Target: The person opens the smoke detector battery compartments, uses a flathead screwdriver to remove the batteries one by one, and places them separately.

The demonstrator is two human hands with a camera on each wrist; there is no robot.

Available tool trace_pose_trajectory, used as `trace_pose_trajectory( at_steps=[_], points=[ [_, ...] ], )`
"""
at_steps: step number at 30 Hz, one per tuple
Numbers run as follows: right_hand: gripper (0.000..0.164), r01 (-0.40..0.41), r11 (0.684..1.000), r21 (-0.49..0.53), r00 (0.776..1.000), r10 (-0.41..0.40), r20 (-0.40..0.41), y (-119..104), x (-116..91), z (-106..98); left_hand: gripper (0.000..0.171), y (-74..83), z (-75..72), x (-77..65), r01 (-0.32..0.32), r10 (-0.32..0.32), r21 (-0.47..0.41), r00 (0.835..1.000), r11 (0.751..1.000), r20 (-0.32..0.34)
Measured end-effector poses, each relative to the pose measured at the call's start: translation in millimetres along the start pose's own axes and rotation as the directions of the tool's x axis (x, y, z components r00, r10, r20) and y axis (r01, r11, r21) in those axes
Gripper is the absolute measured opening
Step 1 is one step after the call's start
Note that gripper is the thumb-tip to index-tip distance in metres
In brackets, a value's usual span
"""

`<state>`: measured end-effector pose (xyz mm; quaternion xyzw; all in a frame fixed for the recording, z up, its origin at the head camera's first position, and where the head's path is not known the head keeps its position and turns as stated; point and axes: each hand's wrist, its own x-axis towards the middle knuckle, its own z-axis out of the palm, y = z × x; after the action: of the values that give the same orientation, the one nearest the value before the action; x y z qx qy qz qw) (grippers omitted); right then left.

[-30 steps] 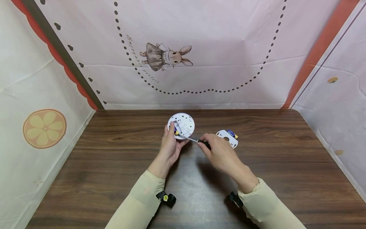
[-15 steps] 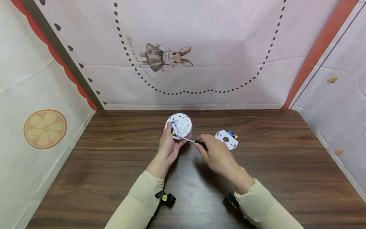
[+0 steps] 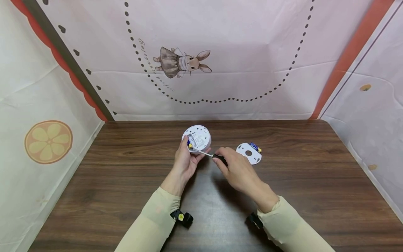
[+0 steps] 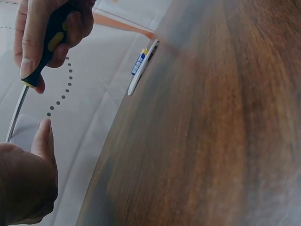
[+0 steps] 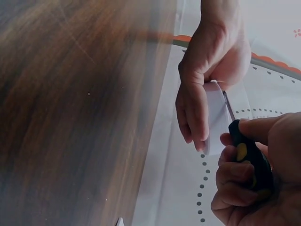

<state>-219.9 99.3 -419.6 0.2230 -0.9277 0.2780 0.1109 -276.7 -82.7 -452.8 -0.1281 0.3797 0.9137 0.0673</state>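
Observation:
My left hand [image 3: 183,164] holds a round white device, which looks like a smoke detector [image 3: 203,135], above the table with its back turned up. Thumb on its left edge, fingers beneath: the right wrist view shows the side of the detector [image 5: 216,120] between them. A blue and yellow battery [image 3: 189,144] sits in its compartment, partly covered by the thumb. My right hand [image 3: 242,173] grips the dark, yellow-spotted handle of a screwdriver [image 4: 51,44]. The metal shaft [image 3: 204,153] points left, its tip at the battery's lower end; exact contact is too small to tell.
On the brown wooden table [image 3: 126,168], right of the hands, lies a white mounting plate [image 3: 241,149] with a central hole. A loose blue and yellow battery [image 3: 255,147] lies beside it. Printed cloth walls [image 3: 239,84] border the table at the back and sides.
Both hands, the detector and the screwdriver have shifted slightly left, mostly in the first half second. The screwdriver tip stays near the battery's lower end, and both grips look unchanged.

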Motion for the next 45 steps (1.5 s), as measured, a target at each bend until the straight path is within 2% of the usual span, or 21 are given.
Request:
trace_pose_trajectory(
  at_steps=[7,16,23,27,31,45],
  points=[
    [0.017,-0.021,0.997,0.075,0.999,0.024,-0.035,1.0,1.0,-6.3,0.047,-2.2,-2.1,1.1,-0.029,0.031,0.034,0.999,0.999,-0.04],
    [0.018,-0.054,0.991,0.124,0.996,0.062,-0.063,11.0,5.8,-16.6,0.046,-2.5,-1.6,2.7,-0.036,0.036,0.016,0.999,0.999,-0.027],
    [0.021,-0.142,0.978,0.152,0.986,0.154,-0.069,24.8,10.8,-25.7,0.046,-2.3,-1.7,2.4,-0.029,0.03,0.019,0.998,0.999,-0.049],
    [0.024,-0.226,0.962,0.154,0.969,0.238,-0.063,34.7,12.6,-25.6,0.046,-2.4,-2.4,2.6,-0.025,0.026,0.023,0.998,0.999,-0.059],
    [0.024,-0.274,0.95,0.152,0.957,0.284,-0.049,42.5,13.2,-24.3,0.045,-2.7,-2.7,2.9,-0.025,0.026,0.025,0.998,0.999,-0.06],
    [0.02,-0.3,0.95,0.09,0.953,0.303,-0.024,53.4,13.3,-24.2,0.045,-2.9,-2.3,2.6,-0.03,0.032,0.039,0.998,0.999,-0.058]
  ],
)
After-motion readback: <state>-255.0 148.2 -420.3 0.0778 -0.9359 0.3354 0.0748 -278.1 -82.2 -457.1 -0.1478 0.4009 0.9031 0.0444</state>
